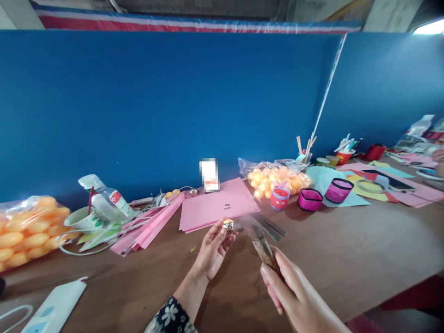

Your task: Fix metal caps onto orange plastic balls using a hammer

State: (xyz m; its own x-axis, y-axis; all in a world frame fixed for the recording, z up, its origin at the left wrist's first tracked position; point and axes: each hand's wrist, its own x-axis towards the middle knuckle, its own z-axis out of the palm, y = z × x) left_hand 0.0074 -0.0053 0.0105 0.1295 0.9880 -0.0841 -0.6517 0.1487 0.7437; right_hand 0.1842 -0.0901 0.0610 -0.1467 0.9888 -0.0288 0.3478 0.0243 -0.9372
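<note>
Between the fingertips of my left hand is a small shiny metallic ball with an orange top, held up over the brown table. My right hand is wrapped round the brown handle of a tool. The tool's head is blurred and points toward the ball; its exact shape is unclear. Just beyond my hands lie pink sheets with small dark marks on them. Dark flat strips rest on the table behind the tool.
Bags of orange balls stand at the left and behind the red cup. Magenta bands sit to the right. A tilted bottle and white cable are at the left. A blue partition borders the table.
</note>
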